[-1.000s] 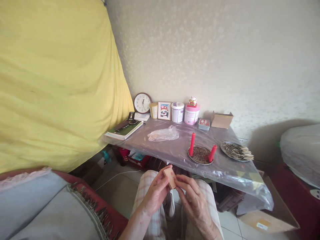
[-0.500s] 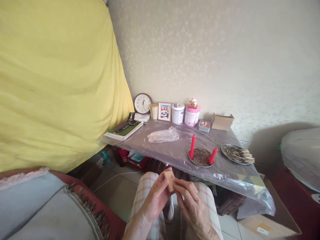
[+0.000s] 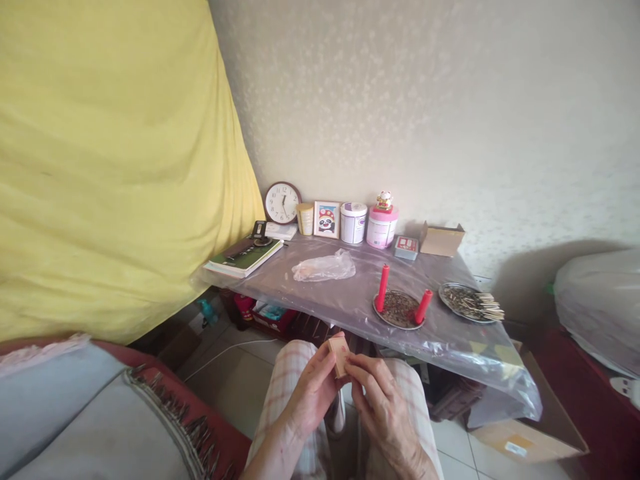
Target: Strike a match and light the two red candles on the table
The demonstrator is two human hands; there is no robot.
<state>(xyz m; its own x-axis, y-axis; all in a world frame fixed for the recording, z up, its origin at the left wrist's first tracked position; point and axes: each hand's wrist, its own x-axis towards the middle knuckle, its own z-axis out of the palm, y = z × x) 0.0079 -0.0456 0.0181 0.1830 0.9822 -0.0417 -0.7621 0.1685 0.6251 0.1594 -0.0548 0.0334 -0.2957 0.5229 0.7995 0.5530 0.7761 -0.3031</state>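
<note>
My left hand [image 3: 314,387] holds a small pale matchbox [image 3: 340,355] with faint pink marks, its thumb and fingers along the left side. The fingertips of my right hand [image 3: 383,400] are pinched at the lower right edge of the matchbox; whether they also hold something small is hidden. Both hands are above my lap, in front of the table edge. On the table ahead, a metal plate [image 3: 399,320] of dark bits carries two red candles, one upright [image 3: 383,288] and one tilted [image 3: 424,306]. To its right, a second plate [image 3: 467,319] holds many pale sticks.
A crumpled plastic bag [image 3: 324,267] lies on the plastic-covered table [image 3: 300,297]. Along the wall are a clock [image 3: 283,203], a framed panda picture [image 3: 327,219], tubs [image 3: 353,223] and an open cardboard box [image 3: 441,240]. Books [image 3: 245,259] lie left; a large carton [image 3: 530,433] stands on the floor.
The view has shifted slightly, so the table things appear a little higher and further left. Both hands keep their grip on the matchbox, almost unmoved.
</note>
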